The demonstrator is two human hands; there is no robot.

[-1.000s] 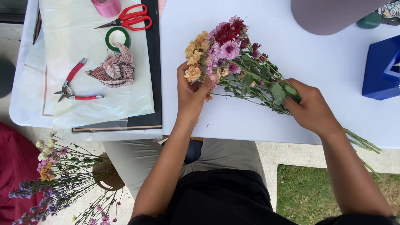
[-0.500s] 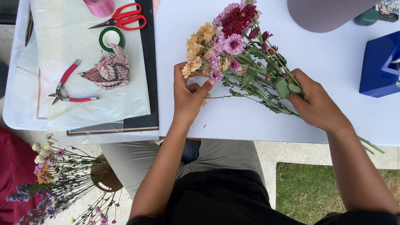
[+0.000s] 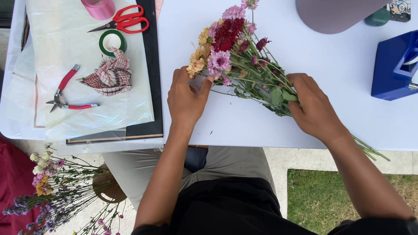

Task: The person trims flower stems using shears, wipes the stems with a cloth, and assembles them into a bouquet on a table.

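At the far left, below the counter edge, a bundle of loose flowers [image 3: 52,182] in purple, yellow and pink lies low beside a dark red cloth [image 3: 13,182]. Above it on the white counter [image 3: 244,126] a sheet of clear wrapping film [image 3: 87,65] covers a dark board [image 3: 154,87]. On the film lie red-handled pliers [image 3: 65,93], a crumpled checked cloth [image 3: 109,76], a roll of green tape [image 3: 112,42] touching the cloth's top, red-handled scissors [image 3: 124,22] and, at the upper edge, a pink ribbon roll [image 3: 99,8].

The left hand [image 3: 186,98] rests on the counter with its fingers curled, its grip closed around the stems just under the yellow and pink blooms. The bouquet [image 3: 237,52] lies tilted across the counter, flower heads up and to the left, dark red bloom at the centre, green stems running down to the right and past the counter's near edge. The right hand [image 3: 314,109] lies over the leafy middle of the stems, its grip wrapped around them.

Further right, a mauve rounded object [image 3: 335,15] sits at the top edge, and a blue box [image 3: 394,65] stands at the far right.
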